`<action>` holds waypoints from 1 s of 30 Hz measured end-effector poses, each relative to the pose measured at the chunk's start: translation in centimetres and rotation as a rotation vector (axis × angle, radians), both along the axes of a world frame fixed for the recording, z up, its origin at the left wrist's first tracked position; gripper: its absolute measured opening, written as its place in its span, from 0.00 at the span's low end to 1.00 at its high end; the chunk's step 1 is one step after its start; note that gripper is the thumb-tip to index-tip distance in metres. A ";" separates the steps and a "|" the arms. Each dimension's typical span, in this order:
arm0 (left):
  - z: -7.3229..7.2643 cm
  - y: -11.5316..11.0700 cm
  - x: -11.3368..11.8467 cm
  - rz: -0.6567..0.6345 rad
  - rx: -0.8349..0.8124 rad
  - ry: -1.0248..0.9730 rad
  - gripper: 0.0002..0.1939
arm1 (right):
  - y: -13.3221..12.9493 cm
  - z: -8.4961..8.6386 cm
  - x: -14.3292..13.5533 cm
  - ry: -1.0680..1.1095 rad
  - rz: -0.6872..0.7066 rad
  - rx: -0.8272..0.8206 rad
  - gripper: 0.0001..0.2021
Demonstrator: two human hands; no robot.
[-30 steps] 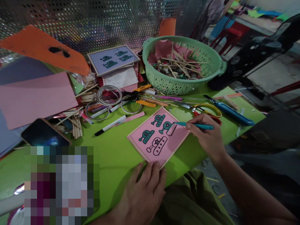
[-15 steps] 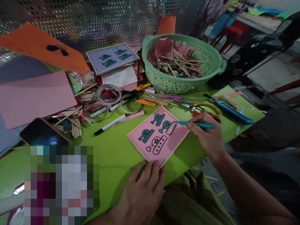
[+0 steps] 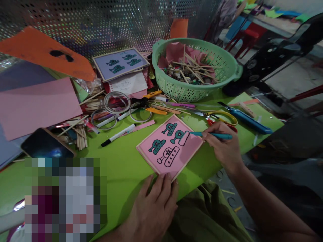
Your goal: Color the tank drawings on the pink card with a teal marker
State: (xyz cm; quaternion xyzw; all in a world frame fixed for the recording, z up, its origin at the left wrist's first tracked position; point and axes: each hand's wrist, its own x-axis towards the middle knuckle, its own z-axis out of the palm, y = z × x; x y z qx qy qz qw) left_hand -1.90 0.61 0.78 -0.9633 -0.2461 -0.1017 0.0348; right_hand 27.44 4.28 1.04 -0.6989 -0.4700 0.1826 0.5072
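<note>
My right hand (image 3: 224, 144) is closed around a teal pen (image 3: 220, 135), whose tip is at the right drawing on a pink card (image 3: 148, 156) with a pale wooden border. Several tank-like drawings in black outline are on the card; two are filled with teal, the right one is partly teal with a pink lower body, and the nearest is uncoloured. My left hand (image 3: 156, 205) lies with its fingers apart on the card's near edge. Behind, a framed purple card (image 3: 121, 62) bears similar teal drawings.
A green basket (image 3: 196, 92) of sticks stands at the back. Scissors (image 3: 222, 117), a blue cutter (image 3: 249, 119), tape rings (image 3: 116, 102), a black-capped marker (image 3: 118, 135) and a phone (image 3: 46, 143) lie on the green table (image 3: 116, 171). Orange paper (image 3: 47, 50) rises at left.
My right hand and the pen have shifted very slightly to the right along the drawing. My left hand stays on the card's edge.
</note>
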 end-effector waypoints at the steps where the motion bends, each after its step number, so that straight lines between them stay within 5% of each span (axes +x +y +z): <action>1: 0.0 0.0 0.0 0.000 -0.002 0.008 0.21 | 0.0 0.0 0.0 0.004 0.001 -0.002 0.07; 16: 0.1 0.1 0.1 0.001 -0.004 -0.014 0.20 | -0.4 -0.6 0.4 0.007 0.064 -0.013 0.09; 30: 0.4 0.1 0.2 0.000 -0.014 -0.013 0.19 | -0.4 0.5 -0.3 0.043 0.121 -0.045 0.12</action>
